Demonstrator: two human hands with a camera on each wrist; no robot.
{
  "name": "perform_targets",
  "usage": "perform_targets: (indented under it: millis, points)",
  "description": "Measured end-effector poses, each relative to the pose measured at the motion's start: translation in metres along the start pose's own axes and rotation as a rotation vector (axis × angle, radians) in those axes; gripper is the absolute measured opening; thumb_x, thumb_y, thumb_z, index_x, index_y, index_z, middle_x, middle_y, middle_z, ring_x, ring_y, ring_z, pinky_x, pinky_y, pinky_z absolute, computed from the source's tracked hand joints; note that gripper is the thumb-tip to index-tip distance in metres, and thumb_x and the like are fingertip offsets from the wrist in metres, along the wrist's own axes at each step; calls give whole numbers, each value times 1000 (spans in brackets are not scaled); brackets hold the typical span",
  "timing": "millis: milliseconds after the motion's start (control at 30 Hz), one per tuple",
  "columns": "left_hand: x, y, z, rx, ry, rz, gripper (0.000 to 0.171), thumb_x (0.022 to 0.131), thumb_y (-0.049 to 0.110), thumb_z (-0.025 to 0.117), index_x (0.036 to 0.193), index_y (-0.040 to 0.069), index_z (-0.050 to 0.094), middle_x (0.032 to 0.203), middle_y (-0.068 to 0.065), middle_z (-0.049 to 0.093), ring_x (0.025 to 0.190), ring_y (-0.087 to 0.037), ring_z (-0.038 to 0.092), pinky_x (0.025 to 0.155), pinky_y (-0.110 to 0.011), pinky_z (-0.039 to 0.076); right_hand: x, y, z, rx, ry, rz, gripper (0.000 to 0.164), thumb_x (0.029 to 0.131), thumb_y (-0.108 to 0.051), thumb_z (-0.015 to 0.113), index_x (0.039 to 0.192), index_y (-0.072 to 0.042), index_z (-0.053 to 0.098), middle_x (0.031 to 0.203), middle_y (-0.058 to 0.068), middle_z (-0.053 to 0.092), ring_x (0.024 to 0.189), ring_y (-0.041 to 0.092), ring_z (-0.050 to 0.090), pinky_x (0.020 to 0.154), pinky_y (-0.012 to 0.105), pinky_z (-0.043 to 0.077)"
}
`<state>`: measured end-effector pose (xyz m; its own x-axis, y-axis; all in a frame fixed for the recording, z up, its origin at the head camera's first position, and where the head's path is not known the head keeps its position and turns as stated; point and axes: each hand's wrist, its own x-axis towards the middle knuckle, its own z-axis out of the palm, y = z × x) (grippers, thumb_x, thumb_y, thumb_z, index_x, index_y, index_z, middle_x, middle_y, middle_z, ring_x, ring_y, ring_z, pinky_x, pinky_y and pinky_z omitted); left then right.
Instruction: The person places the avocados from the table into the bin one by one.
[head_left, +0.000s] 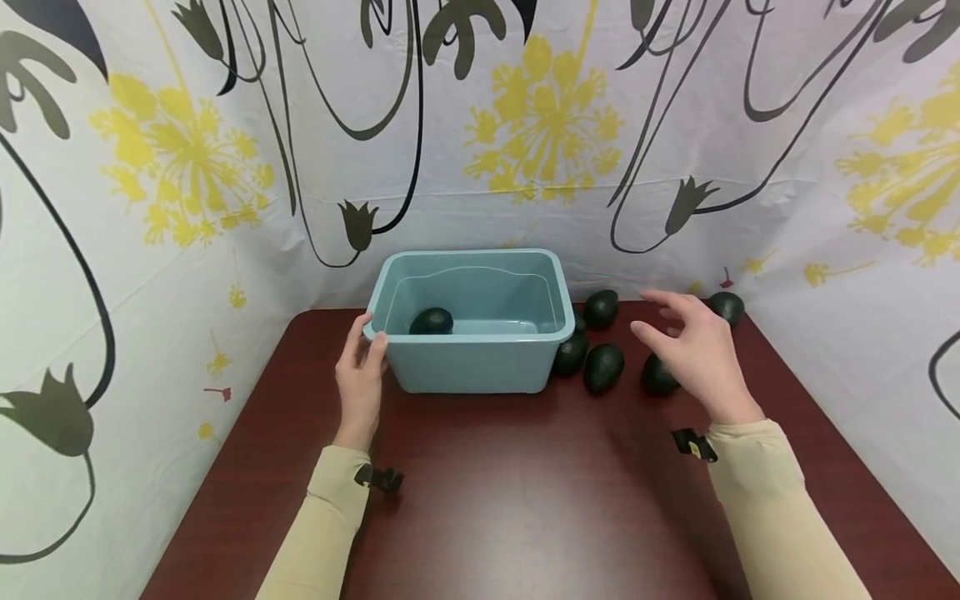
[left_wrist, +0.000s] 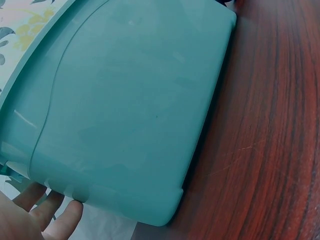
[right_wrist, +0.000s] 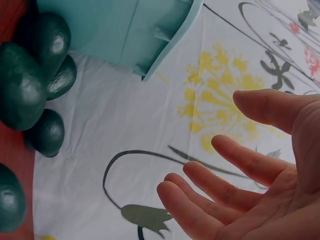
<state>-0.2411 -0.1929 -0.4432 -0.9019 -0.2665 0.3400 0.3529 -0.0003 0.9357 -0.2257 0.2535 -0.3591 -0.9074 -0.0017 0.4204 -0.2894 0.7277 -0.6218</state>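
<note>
A light blue plastic bin (head_left: 472,364) stands at the back of the table with one dark green avocado (head_left: 431,322) inside, toward its left end. My left hand (head_left: 362,387) holds the bin's front left corner, thumb at the front rim and fingers along the left side. In the left wrist view, fingertips (left_wrist: 74,210) lie against the bin wall. My right hand (head_left: 701,354) hovers over the right side, thumb and fingers spread apart with nothing between them. Below it an avocado (head_left: 658,377) is partly hidden by the hand.
Several avocados cluster beside the bin's right end, among them a front one (head_left: 603,368) and a rear one (head_left: 601,309). Another avocado (head_left: 726,308) lies at the back right corner. A patterned cloth (head_left: 450,167) hangs behind and around the dark red table (head_left: 525,492).
</note>
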Motion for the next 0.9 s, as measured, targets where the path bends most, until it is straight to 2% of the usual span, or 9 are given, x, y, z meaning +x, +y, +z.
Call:
perform_targets:
  millis: [300,533,900]
  points:
    - [0,0,-1,11,-9,4,54,100,31,65,150,18,49,149,-13,48,130,-27,51,101,-49,46,-1,25,-1,-84,-22,70,54,95,-46,67,139,-16,60,137,19,55,113,39,59,87,59,47]
    - [-1,2,-1,9,-5,-2,53,100,30,66,150,20,49,151,-9,47,131,-28,50,102,-51,44,0,44,0,-125,-25,104,54,96,-47,64,138,-12,60,138,20,56,118,41,56,88,61,45]
    - [0,1,0,14,0,6,54,100,30,66,150,20,50,151,-8,47,131,-29,50,102,-52,44,-4,75,12,-184,-40,127,51,97,-39,64,135,-5,60,133,25,59,106,49,56,83,62,45]
